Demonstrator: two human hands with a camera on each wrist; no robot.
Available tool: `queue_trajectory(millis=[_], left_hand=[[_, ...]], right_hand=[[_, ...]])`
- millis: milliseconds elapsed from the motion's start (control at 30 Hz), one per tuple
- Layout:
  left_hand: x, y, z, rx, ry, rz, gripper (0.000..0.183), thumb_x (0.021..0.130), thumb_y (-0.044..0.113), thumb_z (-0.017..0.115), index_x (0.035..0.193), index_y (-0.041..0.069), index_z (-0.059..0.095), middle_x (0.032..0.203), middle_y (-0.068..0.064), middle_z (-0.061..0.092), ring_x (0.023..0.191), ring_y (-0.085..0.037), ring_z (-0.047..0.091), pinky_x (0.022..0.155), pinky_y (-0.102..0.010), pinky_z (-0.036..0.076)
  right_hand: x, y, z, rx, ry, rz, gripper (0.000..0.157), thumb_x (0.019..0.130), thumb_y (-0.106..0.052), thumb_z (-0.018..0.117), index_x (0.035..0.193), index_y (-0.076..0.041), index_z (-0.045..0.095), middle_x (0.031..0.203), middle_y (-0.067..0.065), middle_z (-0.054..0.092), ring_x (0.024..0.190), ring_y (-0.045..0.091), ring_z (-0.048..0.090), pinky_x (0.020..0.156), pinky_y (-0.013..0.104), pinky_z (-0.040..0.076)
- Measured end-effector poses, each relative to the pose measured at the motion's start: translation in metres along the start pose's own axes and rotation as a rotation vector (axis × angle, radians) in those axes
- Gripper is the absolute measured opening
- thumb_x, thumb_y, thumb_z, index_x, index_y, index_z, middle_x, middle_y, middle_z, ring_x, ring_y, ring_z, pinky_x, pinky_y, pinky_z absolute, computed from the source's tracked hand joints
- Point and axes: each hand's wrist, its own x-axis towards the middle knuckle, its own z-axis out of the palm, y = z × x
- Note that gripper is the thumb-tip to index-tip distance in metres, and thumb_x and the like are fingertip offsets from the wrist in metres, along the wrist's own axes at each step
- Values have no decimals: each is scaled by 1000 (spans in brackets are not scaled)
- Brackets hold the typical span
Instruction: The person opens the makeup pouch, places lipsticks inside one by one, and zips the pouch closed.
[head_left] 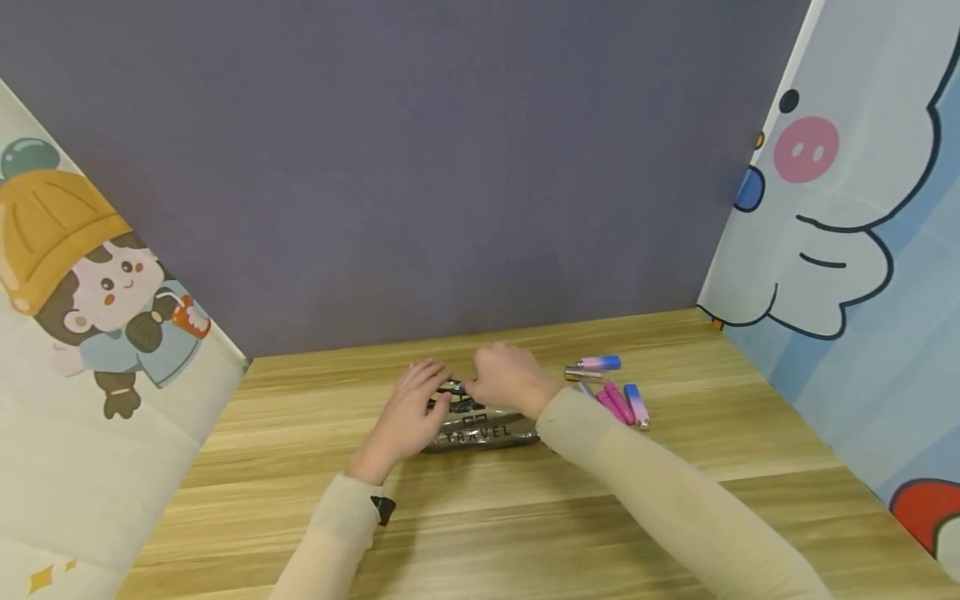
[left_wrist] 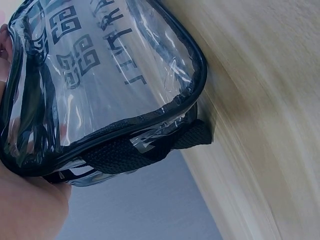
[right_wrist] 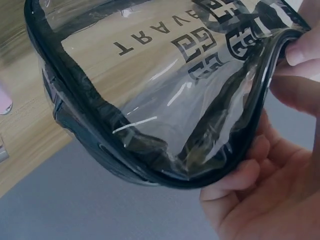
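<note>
A clear plastic zip pouch (head_left: pixel 480 429) with black edging and the word TRAVEL lies before me on the wooden table. At its upper left edge, my left hand (head_left: pixel 405 417) holds the rim; in the left wrist view, that hand (left_wrist: pixel 32 205) is partly out of frame beside the pouch (left_wrist: pixel 100 95). My right hand (head_left: pixel 510 379), with curled fingers, grips the upper edge close to the left hand. The right wrist view shows the right hand (right_wrist: pixel 265 185) along the black edge of the pouch (right_wrist: pixel 150 100). Exactly what the fingertips pinch is partly hidden.
To the right of the pouch lie several small tubes like lipsticks: pink-and-blue ones (head_left: pixel 636 406), magenta ones (head_left: pixel 618 402) and a metallic one (head_left: pixel 583 374). The wooden table (head_left: pixel 480 517) meets a grey back panel (head_left: pixel 450 183). Printed cartoon sheets (head_left: pixel 847 275) stand at both sides.
</note>
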Motion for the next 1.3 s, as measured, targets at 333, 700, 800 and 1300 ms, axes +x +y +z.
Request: queue_trajectory(millis=[333, 700, 800, 1300], left_hand=[[0, -2, 3, 19, 8, 7, 43, 102, 22, 51, 137, -2, 60, 146, -20, 54, 143, -39, 39, 122, -57, 21], [0, 1, 2, 11, 13, 8, 44, 101, 21, 52, 136, -4, 60, 146, -22, 54, 142, -42, 40, 124, -53, 18], [0, 1, 2, 17, 11, 7, 44, 100, 21, 53, 136, -4, 60, 146, -22, 54, 143, -42, 40, 124, -53, 18], [-1, 2, 1, -8, 13, 11, 44, 101, 19, 53, 136, -5, 60, 145, -22, 54, 143, -42, 39, 123, -56, 19]], right_hand=[[5, -6, 6, -85, -74, 62, 43, 99, -39, 61, 62, -18, 57, 54, -6, 47, 43, 8, 41, 41, 24, 38], [7, -8, 5, -74, -110, 75, 36, 94, -20, 64, 60, -19, 51, 50, -8, 39, 42, 7, 32, 38, 21, 29], [6, -9, 5, -64, -116, 82, 39, 93, -19, 64, 57, -19, 48, 48, -8, 36, 41, 7, 29, 38, 21, 26], [6, -17, 4, -53, -82, 203, 46, 92, -25, 66, 53, -20, 42, 45, -7, 29, 40, 7, 25, 39, 24, 24]])
